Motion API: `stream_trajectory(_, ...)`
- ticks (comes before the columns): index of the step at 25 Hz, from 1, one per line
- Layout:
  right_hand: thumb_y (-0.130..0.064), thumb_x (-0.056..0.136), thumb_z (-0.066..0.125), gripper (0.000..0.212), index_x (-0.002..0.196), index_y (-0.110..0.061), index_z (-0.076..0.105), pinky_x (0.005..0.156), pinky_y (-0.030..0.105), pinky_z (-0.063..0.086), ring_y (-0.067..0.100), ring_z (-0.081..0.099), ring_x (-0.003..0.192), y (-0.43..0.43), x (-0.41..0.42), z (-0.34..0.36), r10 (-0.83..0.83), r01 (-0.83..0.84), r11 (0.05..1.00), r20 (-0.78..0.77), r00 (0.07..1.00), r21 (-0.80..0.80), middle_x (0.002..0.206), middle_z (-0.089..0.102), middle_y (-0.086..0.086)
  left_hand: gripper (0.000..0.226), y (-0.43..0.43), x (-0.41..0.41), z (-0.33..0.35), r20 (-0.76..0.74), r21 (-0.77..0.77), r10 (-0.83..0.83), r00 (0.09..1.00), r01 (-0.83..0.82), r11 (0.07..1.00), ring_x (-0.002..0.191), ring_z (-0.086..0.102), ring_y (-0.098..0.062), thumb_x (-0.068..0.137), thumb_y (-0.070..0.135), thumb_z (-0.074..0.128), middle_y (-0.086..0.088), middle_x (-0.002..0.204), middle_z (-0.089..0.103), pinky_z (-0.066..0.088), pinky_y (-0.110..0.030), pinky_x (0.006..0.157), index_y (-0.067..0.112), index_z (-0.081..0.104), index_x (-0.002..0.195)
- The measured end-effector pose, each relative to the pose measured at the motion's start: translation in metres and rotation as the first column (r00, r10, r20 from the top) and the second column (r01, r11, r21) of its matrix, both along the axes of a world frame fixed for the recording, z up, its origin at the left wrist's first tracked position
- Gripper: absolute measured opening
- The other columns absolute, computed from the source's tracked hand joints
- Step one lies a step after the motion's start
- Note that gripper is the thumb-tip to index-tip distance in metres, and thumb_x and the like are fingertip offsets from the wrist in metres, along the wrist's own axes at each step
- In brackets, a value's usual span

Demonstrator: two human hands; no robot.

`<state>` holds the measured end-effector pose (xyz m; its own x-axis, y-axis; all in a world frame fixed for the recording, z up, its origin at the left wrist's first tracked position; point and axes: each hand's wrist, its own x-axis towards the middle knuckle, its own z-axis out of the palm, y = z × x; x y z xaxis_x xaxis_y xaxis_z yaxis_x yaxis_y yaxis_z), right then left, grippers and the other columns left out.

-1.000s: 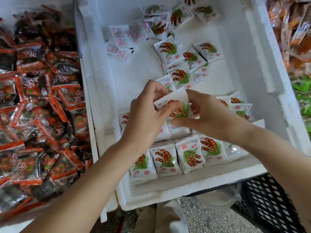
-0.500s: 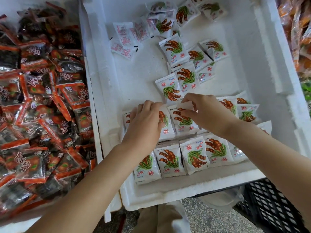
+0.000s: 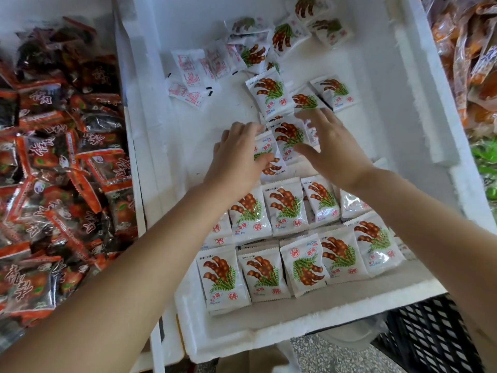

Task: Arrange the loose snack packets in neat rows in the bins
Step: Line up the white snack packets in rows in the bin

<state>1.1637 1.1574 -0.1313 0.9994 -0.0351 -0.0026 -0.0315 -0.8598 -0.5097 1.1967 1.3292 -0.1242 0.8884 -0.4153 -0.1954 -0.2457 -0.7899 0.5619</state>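
A white foam bin holds white snack packets printed with brown pods and green leaves. A front row and a second row lie side by side near the bin's front wall. Behind them are loose packets, with more and face-down ones at the back. My left hand lies palm down on a tilted loose packet, thumb across it. My right hand hovers with fingers spread over the neighbouring packet, holding nothing.
To the left, a bin is heaped with dark red and orange packets. Orange packets and green ones lie at the right edge. A black plastic crate stands below the bin's front right corner.
Both hands set a packet into the second row and let it go. They then moved farther into the bin, onto the loose packets behind the rows.
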Motion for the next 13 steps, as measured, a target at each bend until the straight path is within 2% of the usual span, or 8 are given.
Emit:
stream_trajectory(3, -0.027, 0.083, 0.069, 0.071, 0.144, -0.017, 0.033, 0.114, 0.035, 0.022, 0.024, 0.029, 0.135, -0.007, 0.027, -0.006, 0.054, -0.068, 0.982, -0.085, 0.995, -0.175, 0.146, 0.036, 0.003, 0.066, -0.012, 0.017, -0.014, 0.004, 0.164, -0.069, 0.998, 0.067, 0.984, 0.131, 0.033, -0.029, 0.088, 0.032, 0.068, -0.011, 0.139, 0.04, 0.028, -0.039, 0.108, 0.012, 0.037, 0.143)
stream_trajectory(5, -0.033, 0.079, 0.072, 0.08, 0.146, -0.017, 0.029, 0.114, 0.035, 0.017, 0.026, 0.025, 0.135, -0.007, 0.034, -0.008, 0.057, -0.082, 0.965, -0.104, 0.993, -0.248, 0.146, 0.036, 0.003, 0.069, -0.014, 0.021, -0.021, -0.013, 0.133, -0.046, 0.999, 0.048, 0.99, 0.128, 0.038, -0.028, 0.084, 0.027, 0.074, -0.012, 0.136, 0.044, 0.032, -0.037, 0.104, 0.012, 0.039, 0.142)
stream_trajectory(7, -0.034, 0.078, 0.073, 0.083, 0.146, -0.015, 0.028, 0.113, 0.035, 0.016, 0.027, 0.026, 0.132, -0.006, 0.036, -0.009, 0.043, -0.067, 0.961, -0.095, 0.995, -0.269, 0.143, 0.038, 0.006, 0.063, -0.014, 0.021, -0.023, -0.067, 0.043, 0.003, 0.998, 0.0, 0.999, 0.114, 0.05, -0.023, 0.08, 0.019, 0.078, -0.009, 0.125, 0.052, 0.04, -0.024, 0.09, 0.01, 0.047, 0.134)
stream_trajectory(9, -0.029, 0.079, 0.073, 0.07, 0.139, -0.015, 0.041, 0.108, 0.034, 0.023, 0.026, 0.033, 0.126, -0.005, 0.035, -0.008, 0.065, -0.082, 0.966, -0.077, 0.995, -0.244, 0.135, 0.043, 0.007, 0.041, -0.012, 0.019, -0.021, -0.059, -0.062, 0.04, 0.997, -0.043, 0.997, 0.087, 0.056, -0.012, 0.078, 0.013, 0.079, -0.003, 0.106, 0.056, 0.04, -0.008, 0.069, 0.011, 0.057, 0.113)
stream_trajectory(10, -0.026, 0.08, 0.073, 0.06, 0.133, -0.013, 0.048, 0.105, 0.034, 0.03, 0.025, 0.039, 0.121, -0.006, 0.034, -0.007, 0.066, -0.075, 0.98, -0.056, 0.996, -0.186, 0.129, 0.046, 0.008, 0.028, -0.011, 0.017, -0.018, -0.031, -0.127, 0.064, 0.997, -0.067, 0.99, 0.076, 0.054, -0.005, 0.08, 0.011, 0.077, 0.001, 0.099, 0.056, 0.04, -0.005, 0.063, 0.012, 0.058, 0.1)
stream_trajectory(11, -0.023, 0.082, 0.071, 0.048, 0.124, -0.011, 0.054, 0.099, 0.033, 0.037, 0.025, 0.046, 0.113, -0.007, 0.033, -0.006, 0.048, -0.051, 0.993, -0.032, 0.998, -0.104, 0.124, 0.05, 0.008, 0.021, -0.01, 0.016, -0.014, 0.0, -0.196, 0.086, 0.996, -0.085, 0.977, 0.071, 0.053, -0.001, 0.083, 0.01, 0.074, 0.003, 0.095, 0.057, 0.04, -0.004, 0.06, 0.013, 0.056, 0.091)
stream_trajectory(13, -0.018, 0.086, 0.066, 0.027, 0.109, -0.006, 0.059, 0.082, 0.031, 0.046, 0.023, 0.057, 0.093, -0.011, 0.028, 0.002, -0.013, 0.012, 0.998, 0.01, 1.0, 0.057, 0.11, 0.059, 0.008, 0.016, -0.008, 0.015, -0.005, 0.044, -0.304, 0.113, 0.993, -0.094, 0.948, 0.07, 0.054, 0.005, 0.088, 0.009, 0.069, 0.005, 0.088, 0.06, 0.04, -0.002, 0.061, 0.013, 0.053, 0.085)
